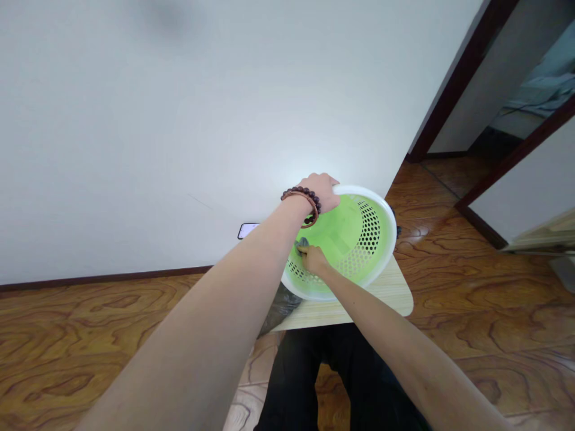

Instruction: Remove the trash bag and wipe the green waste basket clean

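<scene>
A round green plastic basket [345, 224] with a white rim and perforated sides is tilted on a small light-wood table. My left hand [320, 190], with a beaded bracelet at the wrist, grips the far rim of it. Inside the basket, my right hand [314, 258] is closed on a greyish cloth [302, 244], pressed to the inner wall at the left. Only a small bunched part of the cloth shows. My left forearm hides part of the basket's left side.
The light-wood table [395, 293] stands against a white wall [179, 120]. At its left are a phone [247, 230] with a lit screen and a dark plastic bag [282, 306]. A doorway with a dark frame [462, 78] opens on the right. Below is wood-patterned floor [431, 209].
</scene>
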The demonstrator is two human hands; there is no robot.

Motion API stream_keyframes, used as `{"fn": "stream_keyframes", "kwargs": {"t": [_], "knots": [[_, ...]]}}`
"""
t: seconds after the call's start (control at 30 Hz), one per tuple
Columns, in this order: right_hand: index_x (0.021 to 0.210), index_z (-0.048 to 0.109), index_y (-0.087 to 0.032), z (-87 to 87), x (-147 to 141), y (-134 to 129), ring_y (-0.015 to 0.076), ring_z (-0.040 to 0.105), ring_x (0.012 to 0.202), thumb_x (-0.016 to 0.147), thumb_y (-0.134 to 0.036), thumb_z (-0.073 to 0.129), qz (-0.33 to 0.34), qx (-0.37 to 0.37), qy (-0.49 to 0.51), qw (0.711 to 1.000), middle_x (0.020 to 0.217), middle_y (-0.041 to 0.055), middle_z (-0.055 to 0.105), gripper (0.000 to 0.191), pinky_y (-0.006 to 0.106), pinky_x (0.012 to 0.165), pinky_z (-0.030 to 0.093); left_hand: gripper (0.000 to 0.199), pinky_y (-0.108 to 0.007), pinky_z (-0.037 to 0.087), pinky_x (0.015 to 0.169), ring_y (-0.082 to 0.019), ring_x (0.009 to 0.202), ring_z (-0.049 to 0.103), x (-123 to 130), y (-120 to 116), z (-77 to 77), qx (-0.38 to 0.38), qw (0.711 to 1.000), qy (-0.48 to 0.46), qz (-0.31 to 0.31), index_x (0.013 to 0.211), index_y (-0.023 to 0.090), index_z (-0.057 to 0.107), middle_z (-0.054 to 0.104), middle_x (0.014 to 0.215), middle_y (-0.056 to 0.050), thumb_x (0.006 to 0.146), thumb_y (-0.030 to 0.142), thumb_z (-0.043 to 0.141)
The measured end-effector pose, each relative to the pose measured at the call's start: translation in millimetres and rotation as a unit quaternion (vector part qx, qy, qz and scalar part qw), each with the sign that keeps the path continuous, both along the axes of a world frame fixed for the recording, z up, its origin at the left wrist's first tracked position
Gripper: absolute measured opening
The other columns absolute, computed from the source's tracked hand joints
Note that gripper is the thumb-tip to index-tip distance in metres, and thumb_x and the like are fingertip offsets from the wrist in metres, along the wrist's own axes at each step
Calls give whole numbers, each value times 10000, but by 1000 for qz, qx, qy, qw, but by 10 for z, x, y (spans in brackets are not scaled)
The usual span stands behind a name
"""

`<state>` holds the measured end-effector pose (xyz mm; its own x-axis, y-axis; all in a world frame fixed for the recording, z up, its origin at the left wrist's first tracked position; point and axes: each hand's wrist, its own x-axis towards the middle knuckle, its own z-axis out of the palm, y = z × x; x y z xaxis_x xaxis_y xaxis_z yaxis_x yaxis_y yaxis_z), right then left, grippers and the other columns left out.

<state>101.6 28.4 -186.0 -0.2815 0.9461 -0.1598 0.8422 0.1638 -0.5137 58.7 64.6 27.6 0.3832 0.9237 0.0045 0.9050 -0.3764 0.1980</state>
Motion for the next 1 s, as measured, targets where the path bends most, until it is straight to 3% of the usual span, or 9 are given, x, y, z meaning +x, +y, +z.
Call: {"fn": "stream_keyframes", "kwargs": {"t": [0.07,0.13,0.3,0.37,0.53,0.63,0.73,0.8,1.0], "knots": [[1248,549,-209,-2,-51,-24,156,599,1017,899,-149,371,26,20,19,999,1183,54,619,397,214,878,427,373,-262,432,613,-183,744,590,-11,-2,1,3,1000,-2,2,990,297,671,638,858,-42,655,268,510],[1233,563,-241,-12,98,-41,158,591,1033,892,-148,386,54,23,2,998,1174,35,626,396,221,901,411,386,-268,435,614,-184,742,592,-20,4,-4,4,1000,-6,2,1004,305,668,641,871,-45,657,259,506],[1148,601,-80,-51,512,-33,239,601,1002,882,-72,353,6,1,-84,996,1078,198,639,364,335,874,420,388,-265,431,575,-178,697,589,9,20,-19,-3,1000,-15,-4,997,283,676,646,855,-55,645,259,516],[1140,600,-62,-47,384,-20,243,597,1009,879,-65,347,-13,-3,-94,996,1087,212,630,364,332,875,419,379,-264,435,578,-181,711,592,32,11,-13,-2,1000,-16,2,989,283,678,648,871,-53,645,267,519],[1228,567,-213,-3,-94,-35,169,610,987,887,-144,377,11,23,34,999,1141,35,644,396,237,874,431,367,-278,450,612,-199,755,601,38,-14,14,1,1000,-15,5,982,289,678,648,894,-48,651,271,520],[1243,553,-241,-58,135,-87,144,581,1052,889,-171,381,64,24,116,991,1187,-23,616,399,235,913,420,354,-276,450,609,-196,745,602,19,-10,12,0,1000,-12,3,977,273,678,650,875,-54,661,265,517],[1175,611,-231,-137,523,-92,151,572,1075,850,-118,419,102,7,82,991,1176,-17,622,394,246,948,398,342,-277,453,606,-196,738,602,19,-2,3,-11,1000,-5,-4,966,245,680,650,876,-67,664,258,519],[1135,643,-204,-139,582,-69,181,593,1039,820,-72,424,93,14,27,995,1125,25,651,406,266,933,403,340,-283,457,617,-200,745,603,33,1,1,-9,1000,-8,-4,961,249,682,648,889,-67,660,263,522],[1129,637,-180,45,-66,-21,216,623,940,856,-115,384,57,47,-18,997,1048,80,679,379,268,821,430,354,-287,460,639,-199,758,600,53,-7,14,10,1000,-13,9,962,294,683,646,870,-49,645,298,526]]}}
